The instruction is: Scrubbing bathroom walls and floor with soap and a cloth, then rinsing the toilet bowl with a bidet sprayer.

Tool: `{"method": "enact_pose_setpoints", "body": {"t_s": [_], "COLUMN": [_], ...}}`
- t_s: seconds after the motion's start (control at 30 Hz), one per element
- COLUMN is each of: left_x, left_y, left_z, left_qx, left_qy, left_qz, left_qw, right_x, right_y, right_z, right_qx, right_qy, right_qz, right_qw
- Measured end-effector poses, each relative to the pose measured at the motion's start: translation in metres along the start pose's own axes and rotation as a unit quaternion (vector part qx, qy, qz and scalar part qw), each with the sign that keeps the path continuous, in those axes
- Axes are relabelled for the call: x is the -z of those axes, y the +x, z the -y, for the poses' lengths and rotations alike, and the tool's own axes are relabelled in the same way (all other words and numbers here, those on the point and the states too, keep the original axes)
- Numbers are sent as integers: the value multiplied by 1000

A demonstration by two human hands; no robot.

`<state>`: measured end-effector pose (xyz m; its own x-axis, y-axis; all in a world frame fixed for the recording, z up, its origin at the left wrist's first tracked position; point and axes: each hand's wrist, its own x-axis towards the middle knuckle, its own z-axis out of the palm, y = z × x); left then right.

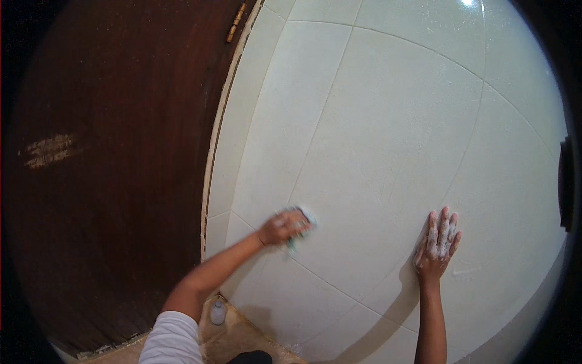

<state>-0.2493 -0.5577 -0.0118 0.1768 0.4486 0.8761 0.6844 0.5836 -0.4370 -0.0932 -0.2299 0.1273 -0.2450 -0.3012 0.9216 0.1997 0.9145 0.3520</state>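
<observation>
My left hand (283, 226) is closed around a pale green and white cloth or scrubber (309, 219), blurred, against the pale tiled wall (373, 150). Part of the green material hangs below the fingers. Further right, my right hand (439, 241) lies flat on the same wall, fingers up and somewhat spread, with white suds on its back and fingers. Nothing shows between that palm and the tiles, though the palm itself is hidden. Wet streaks and small suds mark the wall.
A dark brown wooden door (122, 182) with a brass hinge (236, 22) and a scraped patch stands at left. A translucent bottle (218, 313) stands on the tan floor (227, 339) by the wall's corner. A dark object (565, 184) edges the far right.
</observation>
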Motion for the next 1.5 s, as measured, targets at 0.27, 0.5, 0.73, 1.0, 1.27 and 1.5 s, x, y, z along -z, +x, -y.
{"method": "enact_pose_setpoints", "body": {"t_s": [0.27,0.5,0.73,1.0,1.27,1.5], "left_x": [114,103,82,77,62,82], "left_y": [176,128,-94,5,-108,-247], "left_z": [208,230,111,179,92,-7], "left_qx": [117,42,5,74,119,162], "left_qy": [370,566,435,470,490,317], "left_qz": [-44,101,262,52,296,456], "left_qw": [921,817,861,878,811,816], "right_x": [-2,-3,-5,-11,-23,-20], "right_y": [-1,1,0,-3,-5,-8], "right_z": [-1,0,-3,-5,-6,-8], "right_qx": [-7,0,-11,-8,15,-20], "right_qy": [-5,-11,-9,-11,2,-13], "right_qz": [10,-12,-3,-8,-64,-14], "right_qw": [1000,1000,1000,1000,998,1000]}}
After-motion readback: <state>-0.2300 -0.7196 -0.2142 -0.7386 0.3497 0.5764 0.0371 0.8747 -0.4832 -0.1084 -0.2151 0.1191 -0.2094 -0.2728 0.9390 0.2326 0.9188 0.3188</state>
